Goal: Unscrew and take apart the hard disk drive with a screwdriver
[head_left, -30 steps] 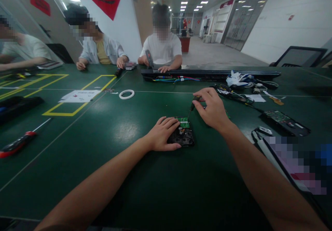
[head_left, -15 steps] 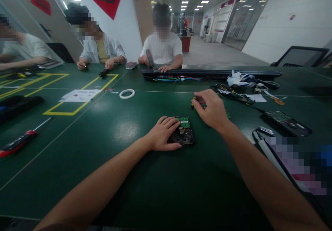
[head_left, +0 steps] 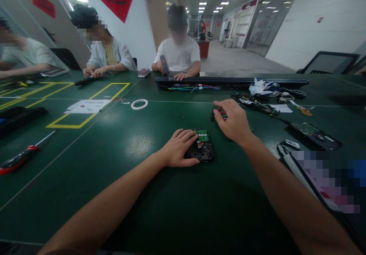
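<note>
A black hard drive [head_left: 205,152] with a green circuit board [head_left: 202,135] at its far end lies on the green table [head_left: 160,209]. My left hand [head_left: 180,148] rests over the drive's left side, fingers on the board and thumb along the near edge. Between the thumb and fingers of my right hand [head_left: 231,119] is a small dark screwdriver [head_left: 212,117], its thin shaft slanting down to the board's far right corner. Behind my right hand, another green board [head_left: 251,126] is partly hidden.
A second hard drive [head_left: 314,134] and cables [head_left: 254,104] lie right. A roll of white tape [head_left: 139,104] and a red-black screwdriver [head_left: 20,158] are left. Across the table, a person [head_left: 178,56] sits behind a long black panel [head_left: 228,82]; two more people sit left.
The screwdriver's handle has turned in my right hand, its yellow mark no longer showing. My left hand keeps its place. The person at the back left has brought both hands together around a dark object.
</note>
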Demonstrator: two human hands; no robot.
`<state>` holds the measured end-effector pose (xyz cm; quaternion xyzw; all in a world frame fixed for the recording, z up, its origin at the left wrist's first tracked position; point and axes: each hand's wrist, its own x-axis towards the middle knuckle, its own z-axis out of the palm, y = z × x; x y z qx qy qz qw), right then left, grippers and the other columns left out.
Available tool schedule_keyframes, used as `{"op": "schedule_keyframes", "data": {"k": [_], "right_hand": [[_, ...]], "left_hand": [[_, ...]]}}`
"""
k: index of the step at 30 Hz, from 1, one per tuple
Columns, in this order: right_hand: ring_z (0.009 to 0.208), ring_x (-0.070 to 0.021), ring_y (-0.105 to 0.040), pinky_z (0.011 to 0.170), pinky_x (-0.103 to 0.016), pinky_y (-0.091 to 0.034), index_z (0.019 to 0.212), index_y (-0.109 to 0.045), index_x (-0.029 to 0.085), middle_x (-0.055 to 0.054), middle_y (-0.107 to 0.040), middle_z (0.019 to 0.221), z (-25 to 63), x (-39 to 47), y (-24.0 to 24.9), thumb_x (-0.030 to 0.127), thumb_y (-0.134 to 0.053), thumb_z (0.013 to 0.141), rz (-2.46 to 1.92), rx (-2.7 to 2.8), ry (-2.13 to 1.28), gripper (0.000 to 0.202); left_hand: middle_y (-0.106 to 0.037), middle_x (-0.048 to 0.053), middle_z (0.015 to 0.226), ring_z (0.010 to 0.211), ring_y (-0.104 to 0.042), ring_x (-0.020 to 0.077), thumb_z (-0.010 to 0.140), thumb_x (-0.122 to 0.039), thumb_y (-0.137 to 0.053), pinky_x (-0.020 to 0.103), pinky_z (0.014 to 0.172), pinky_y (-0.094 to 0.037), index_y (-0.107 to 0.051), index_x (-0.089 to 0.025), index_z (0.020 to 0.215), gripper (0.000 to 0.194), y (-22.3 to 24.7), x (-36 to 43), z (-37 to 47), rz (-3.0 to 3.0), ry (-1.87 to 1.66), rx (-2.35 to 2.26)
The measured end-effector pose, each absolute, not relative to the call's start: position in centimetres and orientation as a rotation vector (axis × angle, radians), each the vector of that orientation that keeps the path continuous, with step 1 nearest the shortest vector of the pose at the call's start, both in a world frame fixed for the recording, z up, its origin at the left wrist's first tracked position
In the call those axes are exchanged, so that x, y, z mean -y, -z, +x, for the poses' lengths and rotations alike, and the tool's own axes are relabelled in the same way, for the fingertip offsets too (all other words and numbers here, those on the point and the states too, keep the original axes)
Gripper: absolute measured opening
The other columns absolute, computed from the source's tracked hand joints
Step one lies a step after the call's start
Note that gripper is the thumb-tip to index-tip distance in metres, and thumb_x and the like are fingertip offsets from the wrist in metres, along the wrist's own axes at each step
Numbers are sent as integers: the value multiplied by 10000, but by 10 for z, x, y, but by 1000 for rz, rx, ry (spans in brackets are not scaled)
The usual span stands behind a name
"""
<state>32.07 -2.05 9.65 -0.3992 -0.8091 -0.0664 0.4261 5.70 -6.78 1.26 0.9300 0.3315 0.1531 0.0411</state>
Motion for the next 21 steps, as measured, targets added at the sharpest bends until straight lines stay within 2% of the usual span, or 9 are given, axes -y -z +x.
{"op": "schedule_keyframes", "data": {"k": [3,7,21], "right_hand": [[1084,-309,-662,947,-503,-556,1150,-666,196,-149,-693,1145,321,19,-95,224,-576,967,-992,2013,169,205],[1027,-295,-688,875,-470,-586,1127,-667,189,-147,-709,1160,322,18,-93,230,-612,955,-977,1986,138,184],[1031,-289,-682,920,-468,-560,1124,-712,198,-121,-713,1052,322,19,-98,248,-590,982,-932,2021,193,194]], "left_hand": [[-455,187,1592,1487,-388,409,878,-820,-546,616,1260,-205,-360,-171,1618,1002,-13,68,57,2844,-477,-1007],[-460,180,1588,1480,-395,415,875,-822,-545,621,1258,-207,-370,-180,1614,994,-12,68,58,2843,-481,-1012],[-448,174,1596,1484,-387,413,881,-828,-527,619,1258,-209,-358,-182,1623,998,-9,67,57,2857,-493,-1011]]}}
